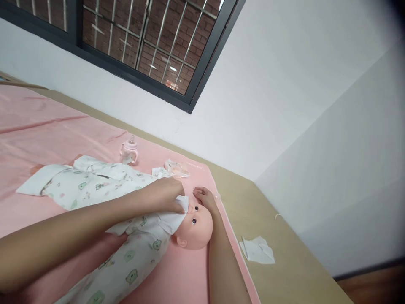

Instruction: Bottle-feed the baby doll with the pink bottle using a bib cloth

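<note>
A baby doll (198,232) in a white outfit with green animal prints lies on its back, head to the right. My left hand (166,195) reaches across the doll's chest, its fingers closed on a white tissue (182,203) at the doll's mouth and chin. The fingertips on the far side of that hand are hidden. My right hand (205,198) lies beyond the doll's head, fingers loosely extended and holding nothing. The right forearm runs along the crown of the head, close against it.
A pink baby bottle (129,152) with handles stands behind the doll on the pink sheet (38,114). A clear plastic packet (177,169) lies near the doll's shoulder. At right, a folded white tissue (257,250) rests on the wooden surface (284,270). A white wall and barred window rise behind.
</note>
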{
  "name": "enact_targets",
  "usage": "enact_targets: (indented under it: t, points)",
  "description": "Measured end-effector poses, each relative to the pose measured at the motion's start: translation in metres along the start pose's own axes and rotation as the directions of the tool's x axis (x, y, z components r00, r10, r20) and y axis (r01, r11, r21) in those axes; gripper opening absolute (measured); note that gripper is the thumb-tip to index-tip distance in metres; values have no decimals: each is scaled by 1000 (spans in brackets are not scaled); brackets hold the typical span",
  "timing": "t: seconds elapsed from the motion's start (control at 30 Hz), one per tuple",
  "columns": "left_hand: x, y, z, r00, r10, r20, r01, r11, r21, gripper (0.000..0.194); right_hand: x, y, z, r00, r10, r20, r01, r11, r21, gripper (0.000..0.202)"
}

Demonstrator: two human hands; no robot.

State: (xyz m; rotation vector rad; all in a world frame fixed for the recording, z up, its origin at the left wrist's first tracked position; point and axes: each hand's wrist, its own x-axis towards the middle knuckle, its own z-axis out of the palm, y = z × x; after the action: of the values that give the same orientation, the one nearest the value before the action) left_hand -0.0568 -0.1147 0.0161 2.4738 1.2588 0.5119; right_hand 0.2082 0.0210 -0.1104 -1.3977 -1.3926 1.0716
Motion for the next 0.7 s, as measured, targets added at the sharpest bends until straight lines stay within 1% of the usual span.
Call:
enact_targets:
  t: [0.13,0.23,0.5,0.7]
  points:
    - [1,0,5,1000,-9,7,9,999,40,27,1,1,0,1000,12,-1,-12,1000,3,39]
    - [-1,2,5,999,-29,18,28,999,34,25,0,0,0,1000,20,-1,-20,1000,-4,40]
    - [-1,3,2,1000,-17,21,16,999,48,22,0,-1,0,1000,18,-2,-18,1000,13,38]
    - [-1,0,3,999,25,-31,-24,999,44,11,-1,-3,1,1000,30,-10,-30,1000,-6,38]
